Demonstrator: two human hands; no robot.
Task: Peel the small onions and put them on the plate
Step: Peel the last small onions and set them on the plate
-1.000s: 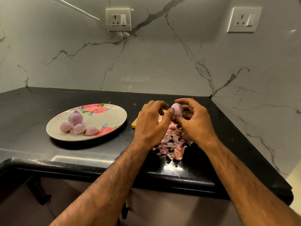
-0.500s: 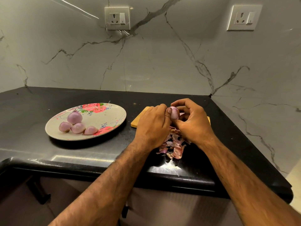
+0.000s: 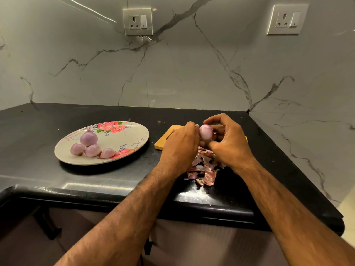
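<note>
A small pale purple onion [image 3: 206,131] sits between both hands above a wooden board [image 3: 169,139]. My right hand [image 3: 228,143] grips it with thumb and fingers. My left hand [image 3: 180,146] pinches at its left side with the fingertips. Below the hands lies a pile of onion skins [image 3: 204,169] on the black counter. To the left stands a floral plate [image 3: 124,139] holding several peeled onions [image 3: 89,144] in its near left part.
The black counter [image 3: 57,120] ends in a rounded front edge near me and a corner at the right. Marble walls with two sockets [image 3: 137,21] rise behind. The board is mostly hidden by my hands.
Both hands stay together on the onion; the onion has turned a little in the fingers and my left fingertips have shifted on it. The plate and skins are unchanged.
</note>
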